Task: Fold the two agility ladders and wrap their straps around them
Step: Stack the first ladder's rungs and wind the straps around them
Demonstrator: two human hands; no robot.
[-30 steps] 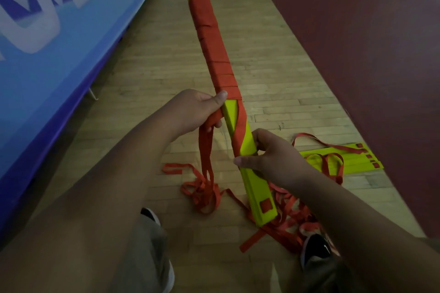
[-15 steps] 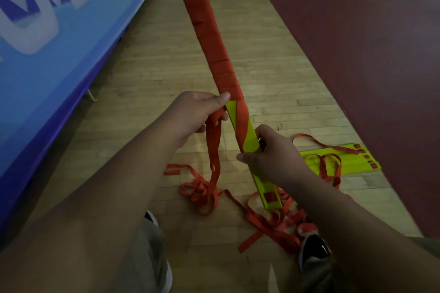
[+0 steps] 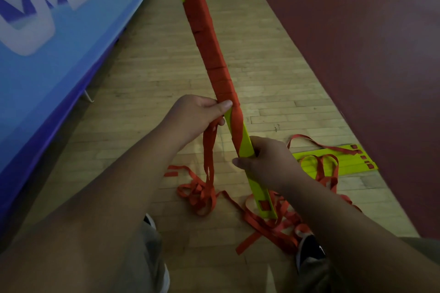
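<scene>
Strap (image 3: 210, 38) partly around folded ladder (image 3: 246, 146)

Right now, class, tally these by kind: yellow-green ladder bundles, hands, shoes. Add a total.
Ladder bundles: 2, the held bundle and the floor bundle.
Hands: 2, the left hand gripping the red strap, the right hand gripping the held bundle.
Shoes: 2, the left shoe and the right shoe.
Total: 6.

Gym: hardwood court floor (image 3: 152, 74) (blue banner (image 3: 47, 31) alongside).
</scene>
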